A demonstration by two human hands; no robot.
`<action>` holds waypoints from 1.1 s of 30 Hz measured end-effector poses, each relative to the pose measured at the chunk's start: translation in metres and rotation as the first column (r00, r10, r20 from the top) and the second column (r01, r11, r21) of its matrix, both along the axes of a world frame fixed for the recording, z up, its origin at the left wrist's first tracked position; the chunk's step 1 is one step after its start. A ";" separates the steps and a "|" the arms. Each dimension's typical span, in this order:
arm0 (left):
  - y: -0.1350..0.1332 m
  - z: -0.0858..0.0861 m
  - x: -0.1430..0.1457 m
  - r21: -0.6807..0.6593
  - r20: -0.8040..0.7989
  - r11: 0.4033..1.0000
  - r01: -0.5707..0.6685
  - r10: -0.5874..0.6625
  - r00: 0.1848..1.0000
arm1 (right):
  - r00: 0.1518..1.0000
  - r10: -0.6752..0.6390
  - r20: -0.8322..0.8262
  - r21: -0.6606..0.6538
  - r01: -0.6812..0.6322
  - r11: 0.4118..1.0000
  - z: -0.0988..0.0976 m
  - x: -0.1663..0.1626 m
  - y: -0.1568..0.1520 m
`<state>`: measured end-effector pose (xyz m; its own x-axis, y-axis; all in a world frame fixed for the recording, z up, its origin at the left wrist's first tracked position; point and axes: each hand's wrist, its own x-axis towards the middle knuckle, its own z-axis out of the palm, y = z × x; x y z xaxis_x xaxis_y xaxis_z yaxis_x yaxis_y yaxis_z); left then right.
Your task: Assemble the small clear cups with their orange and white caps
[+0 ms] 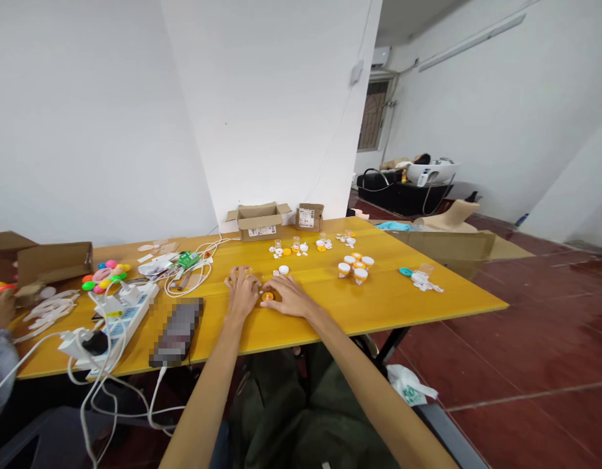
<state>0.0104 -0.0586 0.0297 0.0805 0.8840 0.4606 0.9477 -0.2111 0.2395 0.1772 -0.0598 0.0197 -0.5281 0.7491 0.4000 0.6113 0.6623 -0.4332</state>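
Observation:
My left hand (242,293) rests on the yellow table with its fingers curled down; whatever is under them is mostly hidden. Beside it, my right hand (292,297) arches low over the tabletop, thumb and fingers apart. A small orange lid (267,297) lies between that thumb and the fingers; whether they touch it I cannot tell. Just beyond the right hand are a white round cap (284,269) and a small white wheel-like piece (275,273). Farther back sit loose white parts, orange rings (286,251) and clear cups (296,241).
Several orange-and-white capped cups (359,275) are grouped at the right. A teal ring (405,271) lies near white pieces (421,281). Cardboard boxes (259,223) stand at the back. At left are a phone (176,332), a power strip (129,319), cables and another person's hand (0,309).

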 end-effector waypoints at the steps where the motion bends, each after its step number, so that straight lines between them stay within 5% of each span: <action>1: 0.000 0.000 0.000 -0.003 0.000 1.000 -0.002 0.002 1.000 | 1.000 -0.004 0.014 0.006 0.004 1.000 0.000 0.000 0.000; 15: 0.000 0.001 -0.001 0.004 0.003 1.000 -0.004 0.004 1.000 | 0.989 -0.058 0.136 0.049 0.052 0.997 0.002 -0.004 -0.004; 33: 0.001 -0.001 -0.001 0.000 0.013 1.000 0.019 -0.019 1.000 | 0.974 -0.225 -0.004 0.078 0.225 0.971 -0.012 0.002 0.011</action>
<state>0.0092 -0.0578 0.0282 0.0913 0.8822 0.4619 0.9401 -0.2293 0.2522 0.1792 -0.0490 0.0077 -0.3516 0.8159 0.4590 0.7506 0.5387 -0.3826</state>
